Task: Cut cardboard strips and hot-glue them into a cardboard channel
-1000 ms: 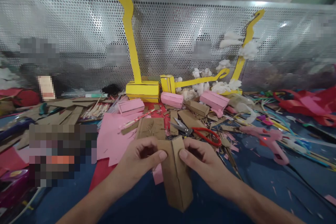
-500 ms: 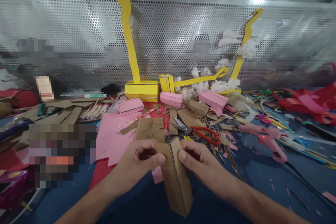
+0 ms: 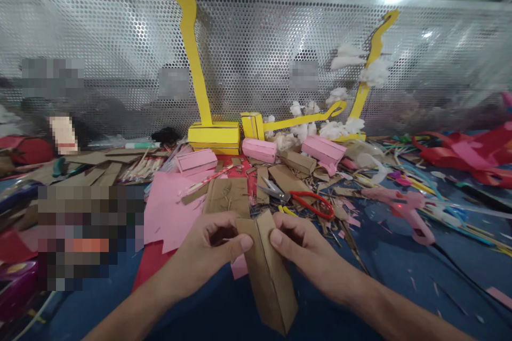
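A long brown cardboard box (image 3: 270, 277) points from my hands toward me, just above the blue table. My left hand (image 3: 210, 248) grips its far end from the left, thumb pressed on the top face. From the right, my right hand (image 3: 302, 248) pinches the same end, thumb beside the seam. Both hands are closed on the cardboard. Red-handled snips (image 3: 304, 201) lie just beyond my right hand. A flat cardboard piece (image 3: 228, 197) rests behind my left hand.
Pink paper sheet (image 3: 170, 210) lies left of my hands. Yellow cardboard hook models (image 3: 200, 90) and pink boxes (image 3: 260, 150) stand by the perforated metal screen (image 3: 260, 53). A pink glue gun (image 3: 404, 208) and red paper (image 3: 468, 157) lie right. Cardboard scraps cover the table.
The two thumbs have drawn closer together on the box's far end, narrowing the seam. The near end of the box has swung slightly right and toward me.
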### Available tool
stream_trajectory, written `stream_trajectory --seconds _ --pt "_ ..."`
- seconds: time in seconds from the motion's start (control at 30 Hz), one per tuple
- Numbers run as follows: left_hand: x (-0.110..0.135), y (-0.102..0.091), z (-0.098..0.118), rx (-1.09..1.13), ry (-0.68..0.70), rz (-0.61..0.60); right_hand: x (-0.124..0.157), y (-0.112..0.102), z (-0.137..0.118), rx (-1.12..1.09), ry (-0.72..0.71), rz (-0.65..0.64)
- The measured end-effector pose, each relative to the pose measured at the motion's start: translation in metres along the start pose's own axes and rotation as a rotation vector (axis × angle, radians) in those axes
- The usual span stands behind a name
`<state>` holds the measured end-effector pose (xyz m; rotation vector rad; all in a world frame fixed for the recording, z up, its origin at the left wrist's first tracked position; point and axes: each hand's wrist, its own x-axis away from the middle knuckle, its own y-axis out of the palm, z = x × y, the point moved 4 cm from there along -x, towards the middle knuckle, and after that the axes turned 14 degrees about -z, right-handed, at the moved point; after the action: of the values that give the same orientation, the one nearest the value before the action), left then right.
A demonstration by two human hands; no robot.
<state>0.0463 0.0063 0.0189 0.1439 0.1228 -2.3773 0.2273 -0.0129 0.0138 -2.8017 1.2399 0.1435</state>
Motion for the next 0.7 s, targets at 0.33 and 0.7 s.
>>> stream_trajectory --seconds 0.33,0.7 --pt "-0.0016 0.0001 0.0023 -0.018 0.007 0.009 0.0018 -0.0009 0.0004 0.024 0.012 0.006" --pt "-0.0022 -0.0008 -0.0029 0.017 -0.035 0.04 0.0013 -0.0011 -0.0045 0.091 0.038 0.017"
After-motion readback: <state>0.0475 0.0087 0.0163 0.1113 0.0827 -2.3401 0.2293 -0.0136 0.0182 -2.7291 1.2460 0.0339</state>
